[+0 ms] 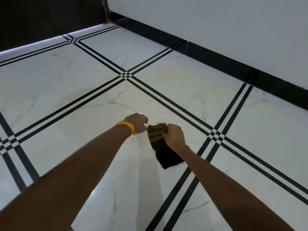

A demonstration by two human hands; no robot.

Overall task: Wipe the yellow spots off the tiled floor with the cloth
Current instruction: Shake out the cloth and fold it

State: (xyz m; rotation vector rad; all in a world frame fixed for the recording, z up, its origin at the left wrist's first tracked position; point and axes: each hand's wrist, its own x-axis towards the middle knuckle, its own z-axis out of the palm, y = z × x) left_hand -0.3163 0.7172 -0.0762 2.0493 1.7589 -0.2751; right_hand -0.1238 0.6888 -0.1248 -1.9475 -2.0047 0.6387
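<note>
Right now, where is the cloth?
Head view, centre: the cloth lies on the floor, gripped by the right hand, just right of the left hand.

Black-striped white marble-look floor (66, 77) meets a white wall (216, 22) above dark skirting (216, 61).

My right hand (175, 135) grips the frayed far end of the cloth (157, 140) — its dark end lies back beneath my wrist on the tiled floor (83, 67). Just left of the grip, my left hand (137, 123) curls at the cloth's corner — whether pinching it, I can't tell.
</note>
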